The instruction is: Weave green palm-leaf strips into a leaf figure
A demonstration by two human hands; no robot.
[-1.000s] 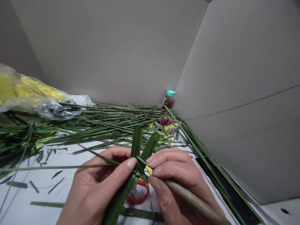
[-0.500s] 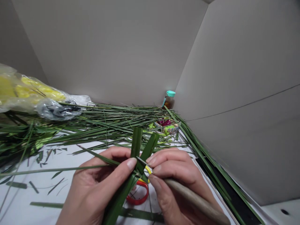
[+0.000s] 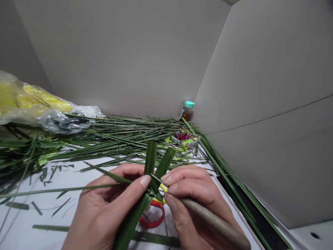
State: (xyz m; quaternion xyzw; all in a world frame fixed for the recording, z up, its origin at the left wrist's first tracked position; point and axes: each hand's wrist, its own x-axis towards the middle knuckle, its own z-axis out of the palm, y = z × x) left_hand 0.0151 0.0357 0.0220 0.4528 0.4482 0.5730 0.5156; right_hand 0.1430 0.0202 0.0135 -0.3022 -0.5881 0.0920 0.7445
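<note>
Green leaf piece (image 3: 155,186) is at lower centre of frame, held up above the table between both hands. Two broad strips are pointed upward in a narrow V; a longer folded band is run down to the bottom edge.

Left hand (image 3: 109,205): leaf piece is pinched between thumb and fingers, grip narrow, thumb tip pressed just left of the crossing. Two thin strips (image 3: 106,172) are stuck out of this hand toward the left; whether they are joined to the leaf piece can't be told.

Right hand (image 3: 200,194): pointed tool (image 3: 213,218) is gripped pen-style, fingers closed on it. Wooden handle is angled to lower right; metal tip is laid against the leaf piece near the left thumb.

Red loop (image 3: 153,225) with yellow parts is seen just below and behind, partly covered; scissors handles by the look of it.

White tabletop (image 3: 47,217) is littered with cut scraps (image 3: 61,207), lower left. Long strips (image 3: 125,128) are piled across mid-frame; more strips (image 3: 223,159) are run down the right side, partly over a black flat item (image 3: 265,227).

Teal-lidded jar (image 3: 187,113) is stood upright behind the pile, right of centre; a magenta-and-green bundle (image 3: 184,136) is placed below it. Clear bag (image 3: 39,97) with yellow contents is seen at far left.
</note>
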